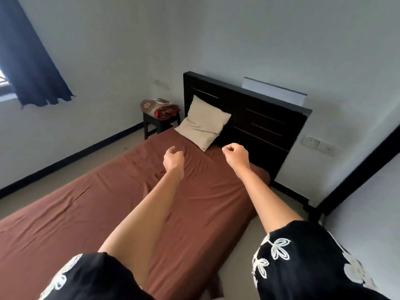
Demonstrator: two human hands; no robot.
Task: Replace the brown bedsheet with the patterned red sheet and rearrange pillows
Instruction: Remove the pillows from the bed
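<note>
Both the left hand point(173, 159) and right hand point(236, 154) hover curled and empty at mid-frame over the brown sheet point(112, 208), so stripping it could drag the pillow point(203, 122) off, away from the red sheet point(165, 112) upper-centre.

- The person's left hand point(173, 159) is held out in front, raised, with its fingers curled in loosely and nothing in its hold.
- The left forearm point(149, 215) is bare and stretches forward from a short black sleeve with white flower stitching point(86, 278).
- The right hand point(234, 154) is also raised, closed into a loose fist with knuckles up, holding nothing.
- The right forearm point(268, 200) is bare and runs back to a matching black sleeve point(303, 256).
- The two hands are level with each other and apart.
</note>
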